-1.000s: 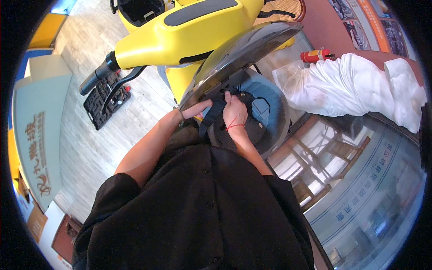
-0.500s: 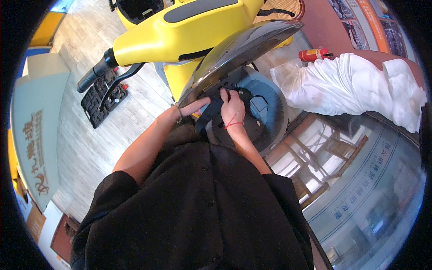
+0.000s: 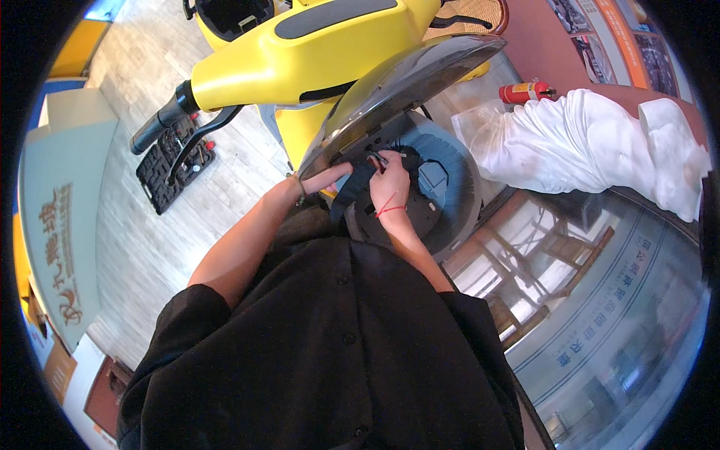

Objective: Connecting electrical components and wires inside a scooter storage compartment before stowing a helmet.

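- Floor (image 3: 150, 300): pale grey wood planks, running down the left of my view.
- Room, left: pale grey-green panel (image 3: 64, 225) with brown lettering.
- Room, right: white draped bundle (image 3: 585, 142), red fire extinguisher (image 3: 523, 92) just beyond it, glossy panel (image 3: 622, 300) below with wooden furniture reflected in it. Orange-striped photo board (image 3: 626, 41) at upper right.
- Yellow scooter (image 3: 255, 75) fills top centre; grip and brake lever stick out left.
- Tool case (image 3: 156, 176): black, open on the floor, tools in its slots, too small to tell apart. Lever partly blocks my view.
- Open black storage well (image 3: 217, 19) at the top edge; something small and pale inside, can't make it out.
- Round grey compartment (image 3: 471, 176) in front of me, dark translucent lid (image 3: 397, 79) tilted up over it. Inside: blue-lit wall, thin black cable (image 3: 448, 172), black panel (image 3: 356, 191).
- Right hand (image 3: 390, 182): inside the compartment, thumb and finger pinched on a small dark piece (image 3: 376, 160), near the lid's lower edge.
- Left hand (image 3: 328, 178): at the compartment's left side, by the black panel; fingertips partly hidden, can't tell if it's gripping.
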Motion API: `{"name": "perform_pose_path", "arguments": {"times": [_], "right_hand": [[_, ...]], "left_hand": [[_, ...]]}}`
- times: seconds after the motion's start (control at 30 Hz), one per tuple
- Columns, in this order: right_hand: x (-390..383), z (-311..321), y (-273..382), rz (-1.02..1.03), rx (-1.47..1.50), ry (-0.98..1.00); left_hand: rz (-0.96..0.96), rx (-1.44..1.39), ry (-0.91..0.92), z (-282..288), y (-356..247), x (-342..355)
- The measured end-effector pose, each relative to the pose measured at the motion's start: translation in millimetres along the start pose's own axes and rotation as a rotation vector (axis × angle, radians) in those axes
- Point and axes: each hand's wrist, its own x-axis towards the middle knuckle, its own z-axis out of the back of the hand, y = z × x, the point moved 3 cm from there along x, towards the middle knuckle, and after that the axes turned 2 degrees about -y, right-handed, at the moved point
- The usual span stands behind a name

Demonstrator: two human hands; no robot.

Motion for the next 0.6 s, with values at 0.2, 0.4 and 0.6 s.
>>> {"name": "perform_pose_path", "arguments": {"times": [0.2,0.4,0.6], "right_hand": [[5,-4,-5,-0.166,-0.256,0.233],[3,-3,-7,0.050,0.061,0.003],[14,-3,-5,-0.144,-0.282,0.269]], "left_hand": [[0.080,0.027,0.079,0,8,5],[0.036,-0.006,0.001,-3,4,1],[0.084,-0.036,0.086,-5,9,4]]}}
